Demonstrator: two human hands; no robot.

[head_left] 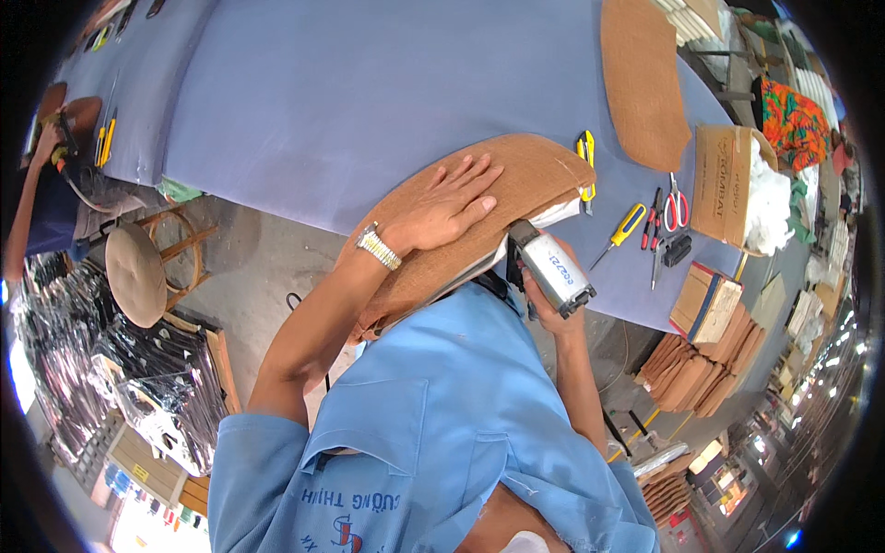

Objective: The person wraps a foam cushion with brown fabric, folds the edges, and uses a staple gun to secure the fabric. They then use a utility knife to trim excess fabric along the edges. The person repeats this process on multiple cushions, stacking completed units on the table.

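Note:
My left hand, with a metal wristwatch on its wrist, lies flat with fingers spread on a brown fabric-covered seat pad. The pad rests at the near edge of a blue-covered table. My right hand grips a grey and silver staple gun, whose nose sits against the pad's lower edge where white foam shows. I wear a light blue shirt.
On the table lie a second brown pad, a yellow utility knife, a yellow screwdriver, red scissors and a cardboard box of white stuffing. Stacked brown pads sit right; a round stool and another person left.

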